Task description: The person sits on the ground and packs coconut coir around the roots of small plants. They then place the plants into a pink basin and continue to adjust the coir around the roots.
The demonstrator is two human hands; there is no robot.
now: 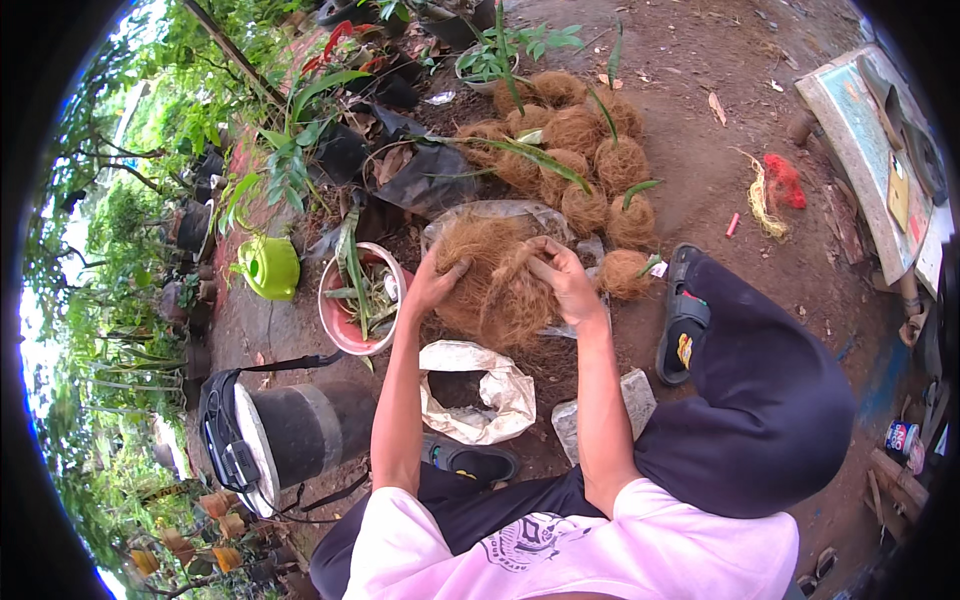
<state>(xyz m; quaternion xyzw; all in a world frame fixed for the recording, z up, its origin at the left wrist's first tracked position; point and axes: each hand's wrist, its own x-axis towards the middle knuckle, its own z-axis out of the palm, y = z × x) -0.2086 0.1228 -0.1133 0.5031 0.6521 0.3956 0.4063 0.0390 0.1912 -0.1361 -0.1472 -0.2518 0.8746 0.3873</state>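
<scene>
Loose brown coconut fibre [476,300] lies heaped in front of me on clear plastic sheeting [536,214]. My left hand [439,281] rests against the heap's left side, thumb up and fingers partly hidden behind the fibre. With its thumb and fingertips, my right hand [562,277] pinches a tuft of the fibre at the heap's right. Beyond the heap, several balls of coconut fibre [574,127] sit together on the soil, some with green leaf cuttings [544,161] sticking out. Nearer to me stands an open white sack [514,386] with dark contents.
A pink-rimmed pot [324,300] holding leaf cuttings is at the left, near a lime-green pot [271,268]. A black bucket [300,427] with a strapped bag stands lower left. A stone block [637,397] lies by my right forearm. Red netting [785,181] and a low table [847,82] are right.
</scene>
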